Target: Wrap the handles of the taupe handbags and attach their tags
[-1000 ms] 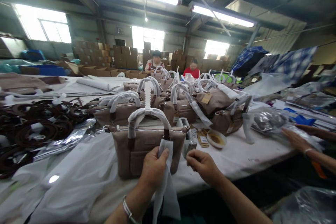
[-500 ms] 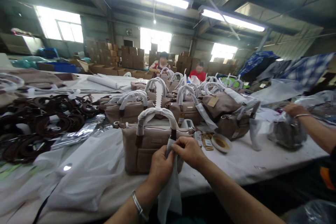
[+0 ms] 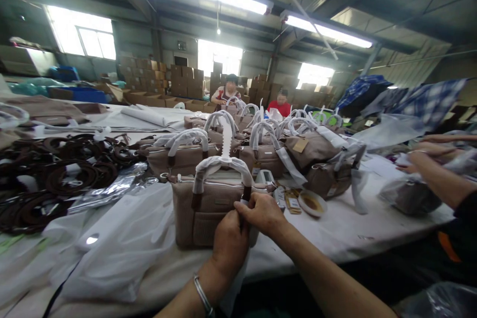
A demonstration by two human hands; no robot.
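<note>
A taupe handbag (image 3: 184, 218) stands upright on the table in front of me, its two handles (image 3: 214, 161) wrapped in white tissue. My left hand (image 3: 231, 238) is closed at the bag's lower right front, gripping a thin white wrapping strip (image 3: 234, 285) that hangs below the wrist. Close against it, my right hand (image 3: 266, 213) pinches at the foot of the right handle, where a bit of the white strip shows by the fingertips. Most of the strip between the hands is hidden by the fingers. A toothed white strip (image 3: 226, 141) rises behind the handles.
Several more wrapped handbags (image 3: 266, 156) crowd the table behind. Coiled dark straps (image 3: 70, 179) and white plastic bags (image 3: 122, 243) lie to the left. A round dish (image 3: 312, 203) and small packets (image 3: 293, 202) sit right. A co-worker's arm (image 3: 439, 174) handles a plastic-covered bag (image 3: 413, 196).
My hands have drawn together, and the loose strip between them has dropped mostly out of sight behind my left hand. At right, the co-worker's arms have moved over the plastic-covered bag.
</note>
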